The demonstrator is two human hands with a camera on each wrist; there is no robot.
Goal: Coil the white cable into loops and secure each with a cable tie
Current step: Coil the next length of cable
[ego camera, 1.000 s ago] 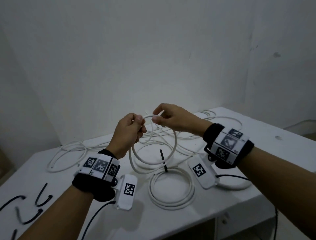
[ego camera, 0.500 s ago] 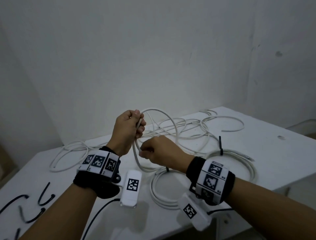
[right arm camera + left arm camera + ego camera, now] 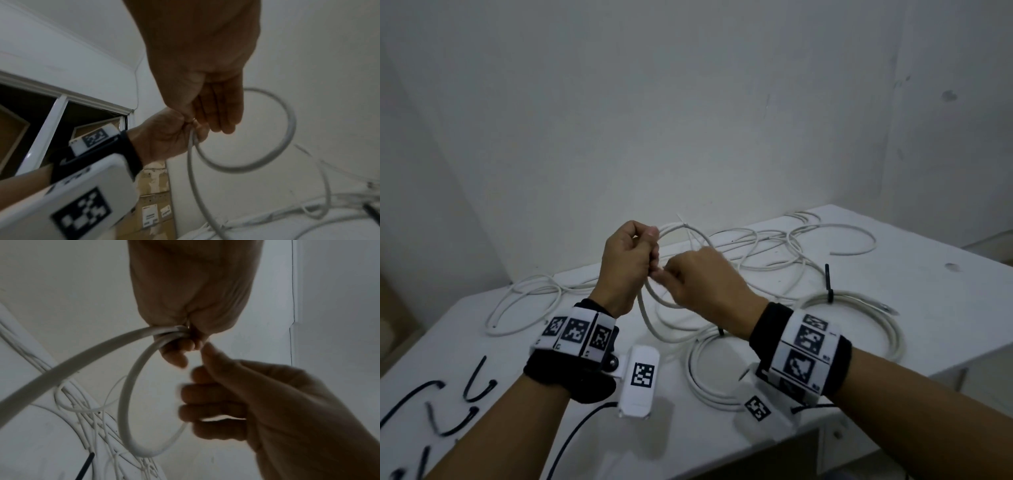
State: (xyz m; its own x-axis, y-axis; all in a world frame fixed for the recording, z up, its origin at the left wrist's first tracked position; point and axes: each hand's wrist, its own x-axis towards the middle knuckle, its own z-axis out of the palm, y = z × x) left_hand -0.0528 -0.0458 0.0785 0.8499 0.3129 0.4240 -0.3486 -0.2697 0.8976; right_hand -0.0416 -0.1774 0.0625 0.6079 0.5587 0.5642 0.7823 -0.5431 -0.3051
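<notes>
My left hand (image 3: 652, 253) is raised above the table and grips gathered turns of the white cable (image 3: 674, 226) in a fist. In the left wrist view, two strands leave that left hand (image 3: 183, 344) and one curves down as a round loop (image 3: 127, 410). My right hand (image 3: 667, 277) is just beside it, fingers curled, pinching the same cable. The loop's far end runs in between the curled fingers of the right hand (image 3: 197, 402). The right wrist view shows both hands meeting at the top of the hanging loop (image 3: 267, 159).
Two coils lie on the white table (image 3: 928, 308): one in front (image 3: 698, 380), one at the right (image 3: 887, 318) bound by a black tie (image 3: 829, 284). Loose cable (image 3: 791, 246) sprawls at the back and left. Several loose black ties (image 3: 477, 385) lie at the front left.
My right hand came from the loop's top, dipped below the left hand, then rose back beside it with a strand. The left hand stayed raised, still gripping the cable.
</notes>
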